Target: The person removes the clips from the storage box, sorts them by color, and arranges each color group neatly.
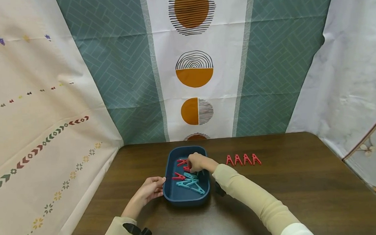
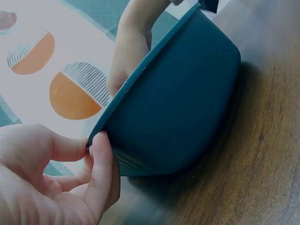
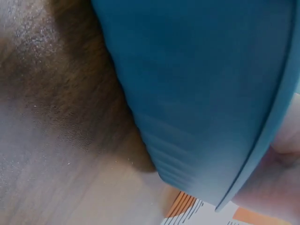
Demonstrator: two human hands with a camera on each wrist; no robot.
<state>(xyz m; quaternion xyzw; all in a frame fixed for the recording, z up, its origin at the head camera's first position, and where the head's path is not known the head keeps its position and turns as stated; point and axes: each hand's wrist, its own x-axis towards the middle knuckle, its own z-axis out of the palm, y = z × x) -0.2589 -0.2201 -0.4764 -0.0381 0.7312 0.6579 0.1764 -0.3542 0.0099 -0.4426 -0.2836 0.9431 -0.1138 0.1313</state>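
A dark blue plastic tub stands on the table, with red clothespins and light-blue clothespins lying loose inside. My left hand holds the tub's left side; in the left wrist view its thumb and fingers pinch the rim. My right hand reaches over the right wall into the tub, fingers pointing down at a red clothespin. Its fingertips are partly hidden, so whether they grip that clothespin is unclear. In the right wrist view the tub's outer wall covers most of the hand.
Several red clothespins stand in a row on the brown wooden table, right of the tub. A patterned cloth hangs behind the table. More cloth drapes along the left side.
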